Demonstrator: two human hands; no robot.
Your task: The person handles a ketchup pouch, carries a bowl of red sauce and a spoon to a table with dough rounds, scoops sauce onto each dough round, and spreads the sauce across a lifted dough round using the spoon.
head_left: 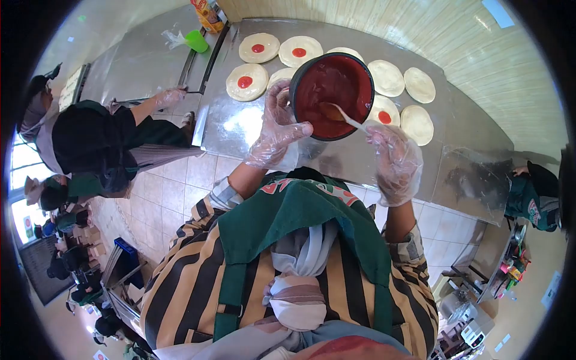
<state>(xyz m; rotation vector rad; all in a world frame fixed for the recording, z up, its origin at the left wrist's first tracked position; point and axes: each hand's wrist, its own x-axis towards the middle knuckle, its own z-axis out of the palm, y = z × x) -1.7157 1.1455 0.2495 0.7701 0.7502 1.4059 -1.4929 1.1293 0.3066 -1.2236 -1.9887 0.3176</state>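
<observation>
My left hand [277, 127], in a clear plastic glove, grips the side of a dark round bowl [292, 99] tilted toward me. Red sauce [324, 78] coats its inside. Between the gloved fingers of my right hand [396, 157] is the pale handle of a spoon [349, 119], its bowl end dipping in the sauce. Flat dough rounds lie on the metal table around the bowl. One dough round [259, 55] at the left carries a red spot of sauce, as do several others. A plain dough round [419, 85] lies at the right. The bowl partly hides some rounds.
The metal table [480, 120] runs along a pale panelled wall [396, 30]. On another metal surface at the left stand a green cup [196, 41] and an orange packet [207, 15]. A co-worker [90, 138] stands left, and another person [537, 192] is at the far right.
</observation>
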